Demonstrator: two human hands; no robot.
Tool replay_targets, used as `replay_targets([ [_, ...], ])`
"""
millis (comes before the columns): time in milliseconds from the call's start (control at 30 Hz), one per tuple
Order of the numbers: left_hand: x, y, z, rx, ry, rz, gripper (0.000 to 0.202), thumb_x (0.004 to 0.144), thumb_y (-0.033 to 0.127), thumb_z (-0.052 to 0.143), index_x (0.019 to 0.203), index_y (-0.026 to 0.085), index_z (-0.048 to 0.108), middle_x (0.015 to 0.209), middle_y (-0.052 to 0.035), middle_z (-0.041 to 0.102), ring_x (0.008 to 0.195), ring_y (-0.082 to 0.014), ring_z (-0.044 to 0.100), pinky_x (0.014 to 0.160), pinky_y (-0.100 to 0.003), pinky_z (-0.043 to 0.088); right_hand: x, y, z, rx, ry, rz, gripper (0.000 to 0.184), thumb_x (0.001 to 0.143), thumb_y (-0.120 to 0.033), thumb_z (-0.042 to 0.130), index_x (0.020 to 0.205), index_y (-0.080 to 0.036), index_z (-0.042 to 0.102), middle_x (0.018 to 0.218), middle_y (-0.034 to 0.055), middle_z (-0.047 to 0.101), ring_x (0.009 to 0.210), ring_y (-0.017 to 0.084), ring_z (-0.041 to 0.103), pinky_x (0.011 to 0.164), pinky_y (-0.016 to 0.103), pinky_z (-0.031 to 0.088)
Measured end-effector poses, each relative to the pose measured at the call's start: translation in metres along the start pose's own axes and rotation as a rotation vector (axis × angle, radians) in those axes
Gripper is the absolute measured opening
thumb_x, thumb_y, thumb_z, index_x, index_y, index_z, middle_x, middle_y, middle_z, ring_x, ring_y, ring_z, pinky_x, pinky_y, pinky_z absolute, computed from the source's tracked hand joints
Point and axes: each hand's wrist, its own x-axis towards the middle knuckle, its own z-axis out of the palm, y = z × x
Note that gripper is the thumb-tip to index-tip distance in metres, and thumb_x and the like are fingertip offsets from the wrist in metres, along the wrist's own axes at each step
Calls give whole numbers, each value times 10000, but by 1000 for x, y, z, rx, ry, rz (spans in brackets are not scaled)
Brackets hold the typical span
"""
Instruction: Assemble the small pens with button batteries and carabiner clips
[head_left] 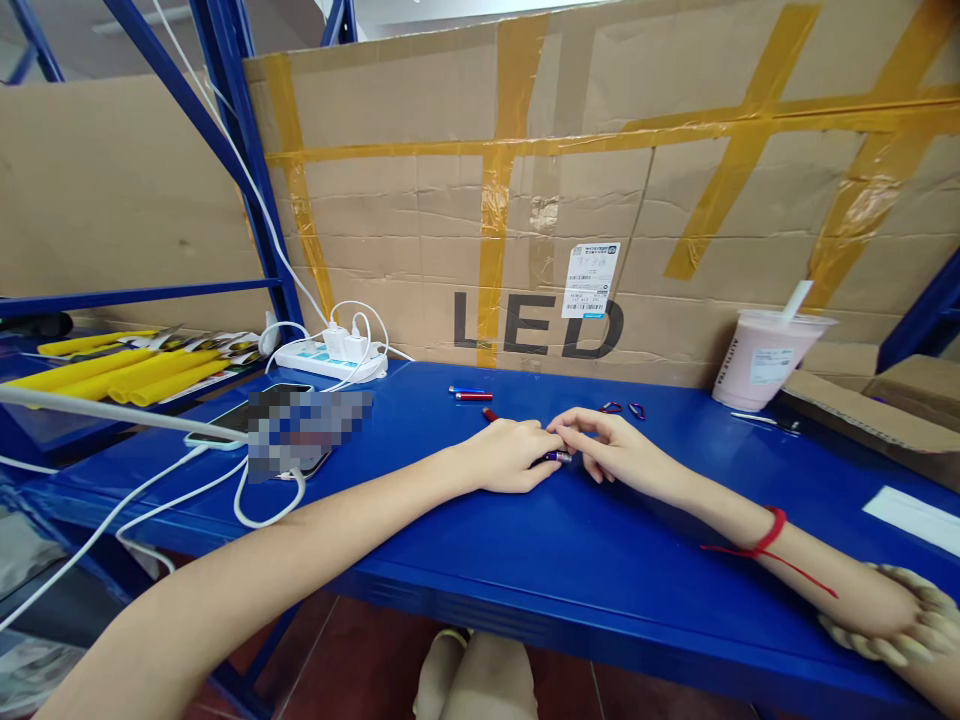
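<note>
My left hand [516, 456] lies palm down on the blue table, fingers curled over a small blue cylinder with a silver tip [558, 456] that pokes out between thumb and forefinger. Just past its knuckles, the end of a small red cylinder [489, 414] shows; the rest is hidden. My right hand [616, 452] meets the left at the fingertips, its fingers bent and apart, with nothing visible in them. Beyond the hands lie a small blue cylinder [466, 390] and a red one [474, 397] side by side. A red carabiner [611, 408] and a blue carabiner [637, 411] rest behind my right hand.
Left of my arms are phones [259, 412] with white cables and a power strip [330, 360]. Yellow-handled tools [150, 370] lie farther left. At right stand a pink drink cup [769, 360], a pen [765, 421] and an open carton [885, 400]. Cardboard [420, 220] walls the back.
</note>
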Motion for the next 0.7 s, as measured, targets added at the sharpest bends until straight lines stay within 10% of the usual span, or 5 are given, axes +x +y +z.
replay_targets([
  [700, 0, 0, 0, -7, -2, 2, 231, 900, 302, 389, 956, 177, 575, 858, -41, 612, 785, -156, 583, 632, -237, 448, 0, 1, 0, -16, 1, 1, 385, 828, -506, 444, 992, -168, 527, 609, -36, 514, 402, 59, 461, 362, 199, 308],
])
